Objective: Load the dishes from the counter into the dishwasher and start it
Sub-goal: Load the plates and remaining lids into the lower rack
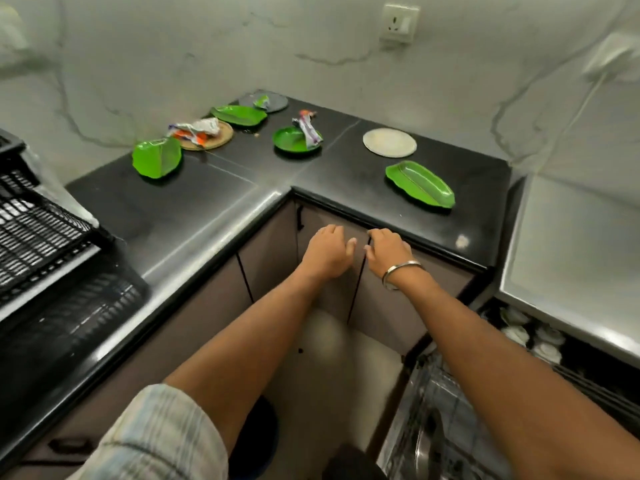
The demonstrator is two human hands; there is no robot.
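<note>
Head view: wrappers' (199, 130) print seemingly illegible.

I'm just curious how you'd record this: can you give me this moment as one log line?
stage: before first pickup | left hand: curled, holds nothing | right hand: same | green leaf plate: on counter | dishwasher: open

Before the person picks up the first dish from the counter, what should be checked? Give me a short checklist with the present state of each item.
1. Left hand free: ok, holds nothing.
2. Right hand free: ok, holds nothing.
3. Dishwasher open: ok, its rack shows at lower right.
4. Nearest leaf-shaped plate free of rubbish: ok.
5. Round green plate free of rubbish: not ok, a wrapper lies on it.
6. Room left in the dishwasher: cannot tell.
</note>
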